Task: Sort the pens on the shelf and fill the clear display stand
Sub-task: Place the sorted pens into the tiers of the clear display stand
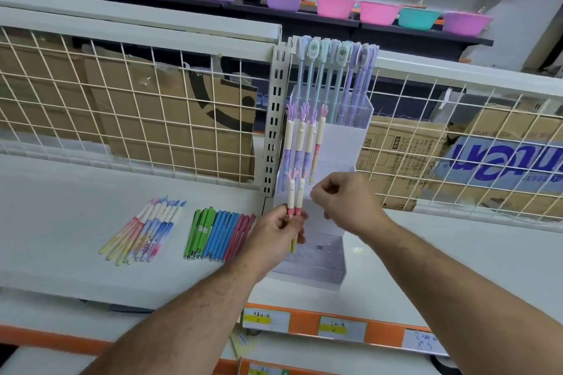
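- Now filling is in hand: the left hand [274,231] grip holds two pens [295,195] upright, in front of the clear stand [344,143].
- The right hand [347,201] is curled beside them; I cannot tell if its grip holds anything.
- Next, I judge, they go down into a free slot; the loose pens [219,231] wait near the front edge of the shelf [61,222].

We are looking through one wide-angle camera worn on the head, facing forward and tilting down onto the white shelf [61,222]. We are standing close: both forearms [182,313] are entering from the bottom edge. The left hand [274,233], gripping two pens [291,196], and the right hand [347,201] are meeting mid-frame before the clear display stand [323,259]. Farther off, plastic basins [335,6] are lining the top of the frame.
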### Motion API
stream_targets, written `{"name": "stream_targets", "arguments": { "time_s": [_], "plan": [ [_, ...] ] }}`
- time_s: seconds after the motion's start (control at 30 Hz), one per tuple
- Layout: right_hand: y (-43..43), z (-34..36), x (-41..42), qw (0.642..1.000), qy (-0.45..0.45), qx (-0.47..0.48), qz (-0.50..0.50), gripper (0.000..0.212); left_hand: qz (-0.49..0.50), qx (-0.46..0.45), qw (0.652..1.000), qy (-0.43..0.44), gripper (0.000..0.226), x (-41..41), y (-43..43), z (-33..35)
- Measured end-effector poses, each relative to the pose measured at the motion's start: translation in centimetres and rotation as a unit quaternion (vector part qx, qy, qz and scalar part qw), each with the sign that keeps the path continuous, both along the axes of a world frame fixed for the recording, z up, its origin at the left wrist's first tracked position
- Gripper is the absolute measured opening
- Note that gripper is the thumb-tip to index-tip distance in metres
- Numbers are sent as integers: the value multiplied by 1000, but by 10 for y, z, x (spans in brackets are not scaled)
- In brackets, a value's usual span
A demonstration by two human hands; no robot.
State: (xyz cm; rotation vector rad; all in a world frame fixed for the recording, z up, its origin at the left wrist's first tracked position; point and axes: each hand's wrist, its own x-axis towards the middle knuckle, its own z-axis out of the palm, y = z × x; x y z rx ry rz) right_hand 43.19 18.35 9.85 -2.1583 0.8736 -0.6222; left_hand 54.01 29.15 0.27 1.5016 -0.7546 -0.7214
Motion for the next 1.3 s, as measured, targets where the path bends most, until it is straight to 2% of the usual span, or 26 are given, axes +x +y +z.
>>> {"name": "stream_targets", "arguments": {
  "time_s": [0.1,0.3,0.5,0.63,0.87,1.1,1.3],
  "plan": [
    [7,-10,1,998,31,22,48,10,-9,-2,1000,-9,16,0,0,0],
    [8,-11,4,998,14,17,50,12,-18,-5,1000,6,20,1,-3,-3],
    [-11,36,3,988,-146,7,-47,10,-19,-11,999,33,25,3,-3,-4],
    [-19,58,8,979,-186,-14,-79,11,-24,-3,999,25,25,4,-3,-5],
    [-22,56,21,986,-141,-46,-76,13,-29,1,999,22,24,4,-4,-6],
    [-23,43,30,995,-50,-68,-55,10,-29,5,999,13,27,4,-4,-6],
    [-26,41,33,995,-35,-81,-56,10,-28,11,1000,0,24,5,-5,-9]
  ]
}}
